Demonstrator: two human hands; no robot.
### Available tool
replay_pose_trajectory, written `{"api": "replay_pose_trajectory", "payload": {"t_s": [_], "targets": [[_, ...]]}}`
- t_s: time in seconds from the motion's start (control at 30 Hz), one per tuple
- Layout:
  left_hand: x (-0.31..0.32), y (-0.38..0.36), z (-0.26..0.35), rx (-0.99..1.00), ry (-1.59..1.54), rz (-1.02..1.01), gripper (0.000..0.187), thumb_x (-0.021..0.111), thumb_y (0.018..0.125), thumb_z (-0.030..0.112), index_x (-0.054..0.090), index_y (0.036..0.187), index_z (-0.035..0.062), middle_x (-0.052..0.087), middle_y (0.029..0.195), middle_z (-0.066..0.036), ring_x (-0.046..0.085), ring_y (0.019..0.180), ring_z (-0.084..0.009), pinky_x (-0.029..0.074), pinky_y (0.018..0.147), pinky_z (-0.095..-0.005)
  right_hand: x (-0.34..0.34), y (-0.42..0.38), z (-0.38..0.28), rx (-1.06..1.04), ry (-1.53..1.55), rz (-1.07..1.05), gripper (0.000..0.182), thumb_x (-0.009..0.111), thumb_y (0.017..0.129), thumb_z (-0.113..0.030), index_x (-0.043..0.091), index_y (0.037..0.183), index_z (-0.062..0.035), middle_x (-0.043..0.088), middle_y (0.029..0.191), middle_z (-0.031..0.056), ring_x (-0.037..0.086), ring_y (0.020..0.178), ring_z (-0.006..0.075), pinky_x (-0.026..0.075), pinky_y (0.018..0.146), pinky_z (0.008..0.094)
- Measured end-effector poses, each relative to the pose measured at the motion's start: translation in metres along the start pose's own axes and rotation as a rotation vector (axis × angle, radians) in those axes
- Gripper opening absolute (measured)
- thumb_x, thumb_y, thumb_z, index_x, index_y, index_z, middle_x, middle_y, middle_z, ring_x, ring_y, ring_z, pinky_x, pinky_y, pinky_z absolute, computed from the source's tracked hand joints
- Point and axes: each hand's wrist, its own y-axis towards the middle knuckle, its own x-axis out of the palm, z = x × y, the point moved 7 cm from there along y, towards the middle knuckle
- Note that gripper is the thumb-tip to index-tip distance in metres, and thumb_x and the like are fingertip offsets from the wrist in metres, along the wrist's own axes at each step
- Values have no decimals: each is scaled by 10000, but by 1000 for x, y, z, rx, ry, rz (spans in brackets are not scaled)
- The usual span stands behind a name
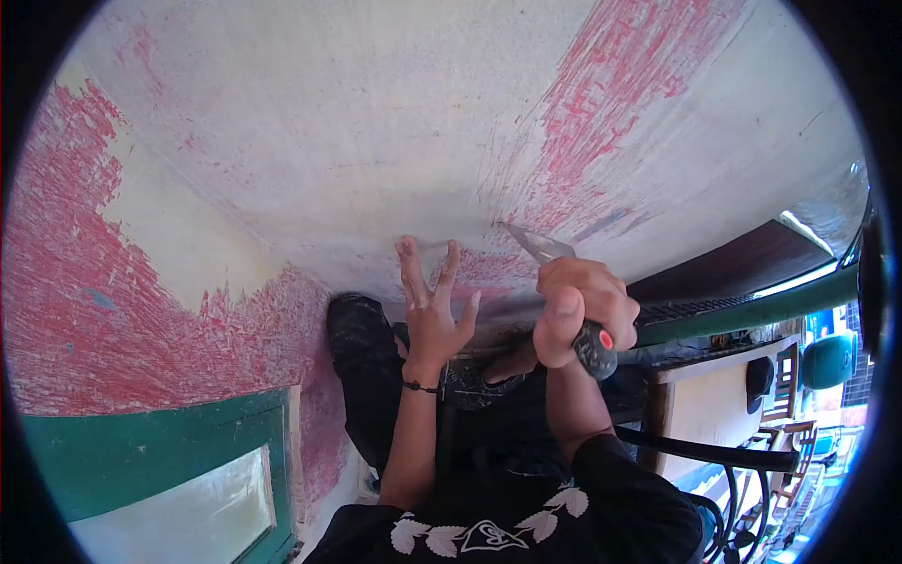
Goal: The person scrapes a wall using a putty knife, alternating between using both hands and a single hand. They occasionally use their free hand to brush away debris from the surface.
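the left hand (432, 310) lies flat, fingers spread, on the wall (357, 141), and the right hand (578, 310) is clenched on the black handle of a scraper (554, 273), its blade touching the red paint just right of the left fingertips. scraping likely goes best with the blade kept low, short strokes, the flat hand clear of the edge.
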Motion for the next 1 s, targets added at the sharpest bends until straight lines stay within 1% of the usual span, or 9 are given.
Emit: {"api": "replay_pose_trajectory", "payload": {"t_s": [0.1,0.13,0.27,0.4,0.5,0.63,0.77,0.9,1.0], "targets": [[-2,2,2,20,20,2,778,732,870,300,408,1567,181,35,1656,-300,53,1531,-507,274,1183,-585,-7,10,-17,-68,-109,-119,214,620,952,-142,510,844,6,633,643,134,601,526,241,527,509,367],[-2,2,1,24,22,8,776,732,871,299,410,1566,181,36,1655,-300,53,1531,-506,279,1181,-584,-14,9,-16,123,186,52,152,702,808,-39,591,705,-23,653,624,134,678,556,281,555,571,355],[0,1,1,3,-18,12,774,735,868,289,414,1564,177,44,1653,-300,50,1532,-504,263,1189,-585,6,4,6,103,-274,-81,140,691,783,-16,612,670,-34,668,633,133,677,564,272,550,571,348],[-2,7,-1,21,-27,19,779,738,864,281,414,1563,170,50,1651,-302,48,1531,-508,270,1179,-603,0,5,-14,34,5,-37,112,662,741,28,622,650,-24,669,636,123,681,571,258,551,581,340],[-2,-1,1,28,13,12,785,741,861,287,411,1565,173,49,1650,-305,41,1531,-509,279,1171,-611,13,-2,-5,-47,-211,-89,110,685,862,-70,645,810,18,694,699,142,667,583,268,551,587,359],[-1,4,-1,52,-9,27,779,719,873,286,394,1576,198,72,1648,-306,78,1519,-528,232,1188,-615,13,0,-9,-28,-157,-105,143,688,755,26,595,665,-35,649,627,105,669,565,255,548,588,345],[0,1,-1,1,-26,5,781,742,865,304,414,1562,172,48,1653,-300,38,1532,-507,240,1188,-605,15,-6,-5,-36,-202,-110,93,711,800,-39,651,744,6,678,672,133,681,606,273,553,609,354],[-8,6,3,27,9,26,746,710,877,289,423,1559,191,108,1645,-296,127,1511,-528,202,1192,-638,12,-42,38,206,-366,-340,139,750,756,-25,623,701,-33,647,652,93,624,554,252,497,565,329],[-16,4,17,49,91,101,763,715,875,289,410,1562,157,111,1642,-307,143,1510,-521,196,1189,-645,-21,-59,28,294,-135,-140,152,689,853,-75,552,858,-8,611,684,86,576,594,201,474,584,326]]}}
